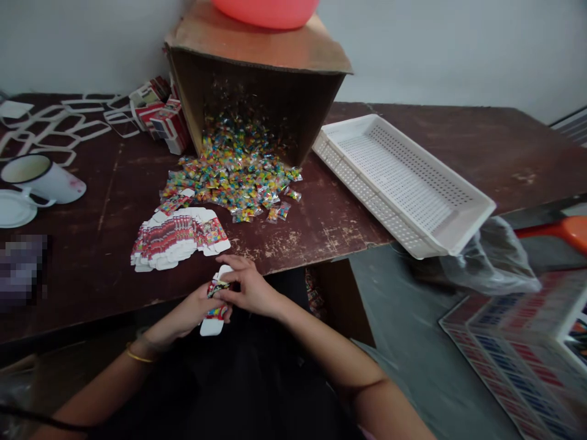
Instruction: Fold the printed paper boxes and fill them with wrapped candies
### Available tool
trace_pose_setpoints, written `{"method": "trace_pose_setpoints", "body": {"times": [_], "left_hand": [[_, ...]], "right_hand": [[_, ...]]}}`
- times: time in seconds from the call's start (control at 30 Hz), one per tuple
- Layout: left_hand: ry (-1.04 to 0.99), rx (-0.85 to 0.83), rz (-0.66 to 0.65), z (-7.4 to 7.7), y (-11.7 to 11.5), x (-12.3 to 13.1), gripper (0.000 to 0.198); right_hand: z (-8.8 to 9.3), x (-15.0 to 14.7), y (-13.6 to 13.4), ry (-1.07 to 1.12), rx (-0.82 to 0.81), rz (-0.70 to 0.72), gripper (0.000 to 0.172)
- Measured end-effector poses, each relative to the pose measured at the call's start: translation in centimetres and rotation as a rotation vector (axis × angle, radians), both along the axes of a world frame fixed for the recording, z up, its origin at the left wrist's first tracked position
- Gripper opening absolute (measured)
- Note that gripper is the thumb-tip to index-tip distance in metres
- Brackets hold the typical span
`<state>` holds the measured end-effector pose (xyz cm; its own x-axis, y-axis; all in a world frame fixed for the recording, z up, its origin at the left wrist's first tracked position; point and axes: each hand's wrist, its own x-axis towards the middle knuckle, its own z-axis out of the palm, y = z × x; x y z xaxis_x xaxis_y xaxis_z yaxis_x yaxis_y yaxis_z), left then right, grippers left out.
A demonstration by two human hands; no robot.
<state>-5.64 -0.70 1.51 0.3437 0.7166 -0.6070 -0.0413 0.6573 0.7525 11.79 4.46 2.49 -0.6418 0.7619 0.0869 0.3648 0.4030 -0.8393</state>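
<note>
Both hands meet at the table's front edge around one small red-and-white printed carton (215, 308). My left hand (195, 313) grips its lower part from the left. My right hand (250, 287) pinches its upper end from the right. Just beyond the hands, a fanned stack of flat cartons (177, 238) lies on the brown table (92, 256). Behind that, a heap of small colourful packets (238, 171) spills from a cardboard box (257, 79) tipped on its side.
A white perforated tray (403, 183) hangs over the table's right edge. A white mug (43, 178) and a lid (16, 209) sit at the left. More cartons (160, 113) and flat white blanks lie at the back left. A printed box (527, 348) stands on the floor at right.
</note>
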Motion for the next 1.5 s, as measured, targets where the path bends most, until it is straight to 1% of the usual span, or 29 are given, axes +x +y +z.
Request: {"method": "trace_pose_setpoints", "body": {"times": [0.07, 0.13, 0.17, 0.2, 0.23, 0.33, 0.4, 0.43, 0.5, 0.53, 0.57, 0.6, 0.67, 0.7, 0.77, 0.83, 0.9, 0.97, 1.0, 1.03, 1.07, 1.1, 1.13, 1.2, 1.23, 1.3, 1.37, 1.43, 1.5], "left_hand": [[-0.043, 0.026, -0.038, 0.4, -0.1, -0.1, 0.019], [-0.119, 0.041, -0.160, 0.7, 0.1, -0.3, 0.021], [-0.127, 0.049, -0.215, 0.7, 0.2, -0.4, 0.022], [-0.094, 0.068, -0.227, 0.6, 0.4, -0.3, 0.023], [-0.026, 0.103, -0.189, 0.4, 0.5, -0.2, 0.024], [0.226, 0.246, 0.065, -0.9, 0.2, 0.5, 0.025], [0.290, 0.339, 0.162, -1.7, -0.5, 1.0, 0.023], [0.299, 0.390, 0.198, -1.9, -0.9, 1.1, 0.024], [0.309, 0.503, 0.256, -2.3, -1.7, 1.2, 0.037], [0.314, 0.548, 0.261, -2.3, -2.1, 1.2, 0.042], [0.320, 0.575, 0.246, -2.4, -2.4, 1.0, 0.044], [0.325, 0.583, 0.209, -2.5, -2.8, 0.9, 0.041], [0.327, 0.558, 0.105, -2.5, -3.4, 0.5, 0.033], [0.325, 0.534, 0.053, -2.5, -3.8, 0.4, 0.031], [0.317, 0.479, -0.037, -2.3, -4.5, 0.1, 0.030], [0.321, 0.422, -0.090, -1.9, -5.2, -0.1, 0.025], [0.346, 0.361, -0.073, -1.5, -5.7, -0.1, 0.020], [0.328, 0.267, 0.033, -1.1, -5.9, 0.1, 0.019], [0.281, 0.188, 0.104, -0.9, -5.9, 0.2, 0.018], [0.205, 0.090, 0.165, -0.8, -5.9, 0.3, 0.021], [0.111, -0.019, 0.207, -0.8, -5.8, 0.3, 0.028], [0.015, -0.129, 0.224, -0.7, -5.8, 0.3, 0.036], [-0.066, -0.226, 0.217, -0.7, -5.7, 0.3, 0.044], [-0.171, -0.336, 0.173, -0.6, -5.6, 0.1, 0.052], [-0.199, -0.351, 0.153, -0.6, -5.5, 0.0, 0.053], [-0.229, -0.336, 0.113, -0.7, -5.5, -0.4, 0.053], [-0.233, -0.279, 0.055, -0.9, -5.5, -0.8, 0.057], [-0.184, -0.191, -0.016, -1.2, -5.7, -1.2, 0.065], [-0.129, -0.101, -0.075, -1.7, -5.9, -1.5, 0.070]], "right_hand": [[0.4, 0.4, 0.6, 0.001, -0.038, 0.119, 0.006], [1.0, 1.1, 1.3, 0.056, -0.124, 0.270, 0.004], [1.2, 1.4, 1.6, 0.097, -0.170, 0.335, 0.004], [1.3, 1.7, 1.6, 0.140, -0.206, 0.359, 0.005], [1.3, 1.9, 1.6, 0.175, -0.228, 0.331, 0.007], [0.5, 2.2, 0.3, 0.232, -0.272, 0.101, 0.012], [-0.3, 2.2, -1.1, 0.247, -0.319, -0.026, 0.016], [-0.7, 2.2, -1.8, 0.256, -0.351, -0.071, 0.020], [-1.5, 2.3, -3.1, 0.326, -0.454, -0.182, 0.036], [-1.9, 2.4, -3.7, 0.391, -0.542, -0.237, 0.038], [-2.3, 2.5, -4.1, 0.473, -0.655, -0.284, 0.037], [-2.7, 2.6, -4.5, 0.553, -0.783, -0.314, 0.035], [-3.5, 2.8, -5.2, 0.644, -1.028, -0.308, 0.034], [-3.9, 2.9, -5.5, 0.646, -1.115, -0.284, 0.036], [-4.5, 2.9, -5.9, 0.599, -1.183, -0.239, 0.038], [-4.9, 2.7, -6.3, 0.528, -1.138, -0.202, 0.037], [-4.7, 2.5, -6.5, 0.437, -0.978, -0.176, 0.030], [-4.0, 2.4, -6.7, 0.337, -0.717, -0.138, 0.020], [-3.5, 2.3, -6.9, 0.297, -0.578, -0.101, 0.018], [-3.0, 2.3, -7.1, 0.268, -0.458, -0.056, 0.020], [-2.5, 2.2, -7.4, 0.252, -0.370, -0.017, 0.022], [-2.1, 2.1, -7.8, 0.246, -0.317, 0.000, 0.025], [-1.8, 2.0, -8.2, 0.245, -0.299, -0.009, 0.026], [-1.5, 1.8, -8.8, 0.246, -0.349, -0.088, 0.025], [-1.6, 1.6, -8.9, 0.246, -0.408, -0.122, 0.024], [-1.8, 1.6, -8.6, 0.245, -0.533, -0.146, 0.020], [-2.0, 1.8, -7.8, 0.244, -0.569, -0.131, 0.018], [-2.1, 2.3, -7.0, 0.226, -0.477, -0.069, 0.018], [-2.0, 2.8, -6.7, 0.193, -0.321, 0.062, 0.020]]}}
